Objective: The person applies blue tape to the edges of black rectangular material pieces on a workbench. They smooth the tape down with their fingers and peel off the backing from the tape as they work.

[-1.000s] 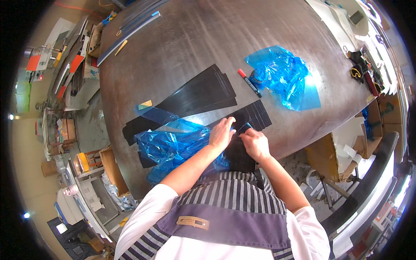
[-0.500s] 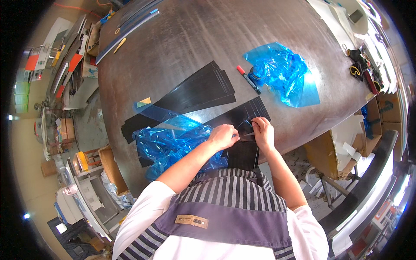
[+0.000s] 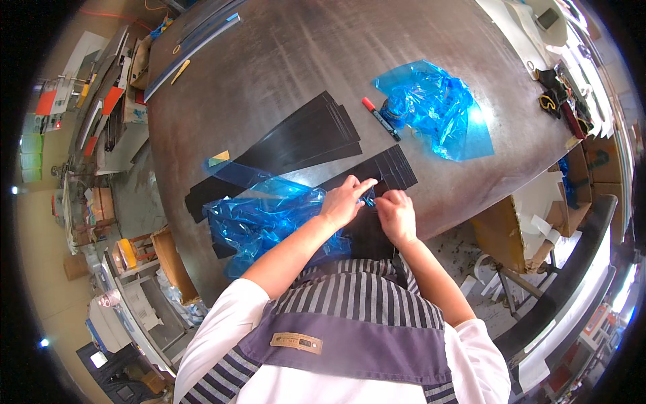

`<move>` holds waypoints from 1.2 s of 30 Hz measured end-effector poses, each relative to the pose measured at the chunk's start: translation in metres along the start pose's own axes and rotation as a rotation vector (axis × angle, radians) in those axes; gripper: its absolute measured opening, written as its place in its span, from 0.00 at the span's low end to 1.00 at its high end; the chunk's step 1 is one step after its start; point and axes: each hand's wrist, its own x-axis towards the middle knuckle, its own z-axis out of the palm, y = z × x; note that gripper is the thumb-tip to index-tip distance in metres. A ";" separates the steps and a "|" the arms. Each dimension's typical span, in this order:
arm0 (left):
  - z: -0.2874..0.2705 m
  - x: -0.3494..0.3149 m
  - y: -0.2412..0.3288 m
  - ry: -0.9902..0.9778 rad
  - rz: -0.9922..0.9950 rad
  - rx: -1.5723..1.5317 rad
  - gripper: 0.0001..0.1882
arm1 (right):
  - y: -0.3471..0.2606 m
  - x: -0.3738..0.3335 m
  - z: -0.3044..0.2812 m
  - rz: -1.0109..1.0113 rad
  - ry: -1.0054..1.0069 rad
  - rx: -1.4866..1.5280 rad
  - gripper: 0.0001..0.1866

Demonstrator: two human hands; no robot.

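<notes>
A strip from a fanned stack of black strips (image 3: 389, 168) lies under my hands, at the table's near edge. My left hand (image 3: 345, 202) rests over it with fingers stretched out and apart. Beside it, my right hand (image 3: 396, 217) is closed in a pinch near a small shiny blue bit of film (image 3: 368, 196) between the hands. What the right fingertips grip is hidden. To the left of my left hand a crumpled heap of blue plastic film (image 3: 259, 219) covers part of the strips. A second fan of black strips (image 3: 296, 138) lies farther off.
A red-capped black marker (image 3: 381, 119) lies beside another crumpled blue film (image 3: 437, 108) on the dark metal table (image 3: 282, 60). A small yellow piece (image 3: 219, 158) sits by the left film. Cardboard boxes (image 3: 501, 225) stand off the table's right edge.
My left fingers have spread out from a pinch and shifted slightly up. My right hand has moved left and down toward me, closer to the left hand.
</notes>
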 end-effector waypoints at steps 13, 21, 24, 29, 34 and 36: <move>0.019 0.018 -0.067 0.520 -0.216 -0.754 0.05 | 0.019 0.009 0.006 0.391 0.089 0.308 0.08; -0.015 -0.004 -0.034 0.371 -0.239 0.001 0.17 | 0.034 0.015 0.006 0.543 0.242 0.630 0.07; -0.012 -0.006 -0.039 0.416 -0.220 0.007 0.17 | 0.037 0.019 -0.012 0.575 0.291 0.439 0.07; -0.007 -0.006 -0.051 0.524 -0.215 -0.110 0.11 | 0.026 0.021 -0.030 0.180 0.244 -0.184 0.19; -0.004 -0.015 -0.062 0.580 -0.268 -0.195 0.08 | -0.016 0.012 0.006 -0.198 -0.373 -0.072 0.29; -0.015 -0.038 -0.090 0.675 -0.344 -0.266 0.06 | -0.016 0.015 0.008 -0.198 -0.371 -0.100 0.28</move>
